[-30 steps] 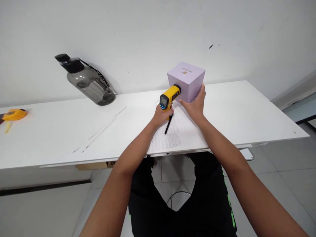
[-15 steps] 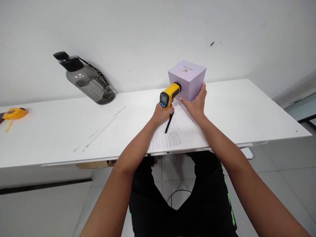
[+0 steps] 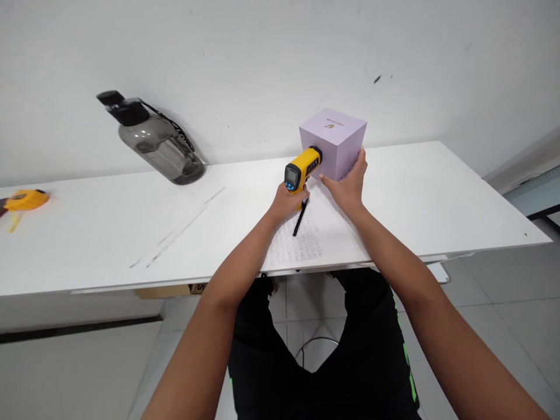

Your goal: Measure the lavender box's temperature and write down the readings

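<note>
The long white tabletop (image 3: 415, 198) runs along a plain white wall, and almost nothing on it has shifted over the last second: the view has only drifted a touch, while the things and the hands sit as they did. At the far left of the back edge leans a smoky grey translucent water jug with a black cap and strap (image 3: 153, 140), tilted against the wall and well apart from the hands. Near the middle stands a pale lilac cardboard cube box (image 3: 335, 137), upright, with small print on its top face. The right hand (image 3: 347, 188) is spread against the near right side of that box, fingers curled around its corner, steadying it as before. The left hand (image 3: 286, 204) stays wrapped around the grip of a yellow and black pistol-shaped infrared thermometer (image 3: 301, 169), whose muzzle points at and all but touches the box's near left face, its small blue screen turned toward the camera. Since the aim has held unchanged, this reads as a reading being taken rather than a new move. Under the hands lies a printed paper sheet (image 3: 301, 248), with a slim black pen (image 3: 299, 220) resting on it. A small yellow tape measure (image 3: 24, 200) sits at the table's far left end.
</note>
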Demonstrator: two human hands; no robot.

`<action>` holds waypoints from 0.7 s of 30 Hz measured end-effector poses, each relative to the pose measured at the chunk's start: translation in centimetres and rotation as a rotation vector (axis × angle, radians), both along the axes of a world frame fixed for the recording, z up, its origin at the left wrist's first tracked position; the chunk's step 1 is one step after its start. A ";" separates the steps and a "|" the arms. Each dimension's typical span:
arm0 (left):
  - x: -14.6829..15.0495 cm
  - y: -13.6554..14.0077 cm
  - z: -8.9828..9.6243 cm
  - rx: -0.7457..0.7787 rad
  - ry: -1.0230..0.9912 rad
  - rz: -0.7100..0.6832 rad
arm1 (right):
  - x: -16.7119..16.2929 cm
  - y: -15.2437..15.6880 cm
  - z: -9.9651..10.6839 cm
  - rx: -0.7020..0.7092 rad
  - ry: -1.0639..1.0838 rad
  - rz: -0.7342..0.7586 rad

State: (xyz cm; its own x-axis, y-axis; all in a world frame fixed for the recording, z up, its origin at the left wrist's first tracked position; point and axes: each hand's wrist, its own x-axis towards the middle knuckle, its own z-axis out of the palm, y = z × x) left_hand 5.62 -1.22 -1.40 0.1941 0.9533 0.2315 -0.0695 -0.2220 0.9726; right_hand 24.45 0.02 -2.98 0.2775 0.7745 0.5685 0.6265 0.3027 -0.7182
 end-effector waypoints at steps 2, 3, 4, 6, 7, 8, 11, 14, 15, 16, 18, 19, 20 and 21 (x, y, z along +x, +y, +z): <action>0.0 0.0 0.0 0.011 0.010 -0.002 | -0.1 0.0 0.0 -0.002 0.015 -0.006; 0.0 -0.1 0.1 0.017 0.020 -0.003 | -0.1 0.1 0.0 -0.003 0.025 -0.012; 0.1 -0.1 0.1 0.021 0.033 -0.003 | 0.0 0.2 0.0 -0.006 0.038 -0.020; 0.1 -0.2 0.2 0.017 0.055 0.002 | 0.2 0.6 -0.2 -0.017 0.076 -0.046; 0.1 -0.2 0.3 0.012 0.059 0.010 | 0.5 0.9 -0.3 -0.025 0.098 -0.063; 0.1 -0.2 0.3 0.006 0.060 0.023 | 0.8 1.1 -0.5 -0.033 0.119 -0.080; -0.1 0.0 0.3 -0.006 0.054 0.081 | 1.9 2.0 -1.4 -0.045 0.135 -0.126; -0.5 0.5 0.2 -0.017 0.036 0.124 | 2.8 2.7 -2.3 -0.055 0.111 -0.151; -0.6 0.6 0.1 -0.020 0.024 0.131 | 2.9 2.9 -2.5 -0.064 0.114 -0.160; -0.7 0.7 0.1 -0.023 0.012 0.138 | 3.0 3.0 -2.6 -0.076 0.126 -0.170; -0.8 0.9 -0.1 -0.022 -0.004 0.153 | 3.0 3.1 -2.5 -0.097 0.156 -0.195; -0.8 0.9 -0.1 -0.021 -0.007 0.162 | 3.0 2.9 -2.3 -0.100 0.161 -0.206; -0.8 0.9 -0.2 -0.021 -0.007 0.168 | 2.9 2.6 -2.0 -0.090 0.151 -0.216; -0.8 0.9 -0.2 -0.022 -0.003 0.171 | 2.7 2.2 -1.7 -0.064 0.123 -0.224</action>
State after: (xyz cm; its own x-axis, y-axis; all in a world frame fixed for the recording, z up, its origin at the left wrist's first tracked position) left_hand 4.81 -0.34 -1.62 0.0275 0.9773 0.2103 -0.0354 -0.2093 0.9772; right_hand 27.15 2.23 -4.65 0.5102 0.7196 0.4711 0.5791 0.1176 -0.8067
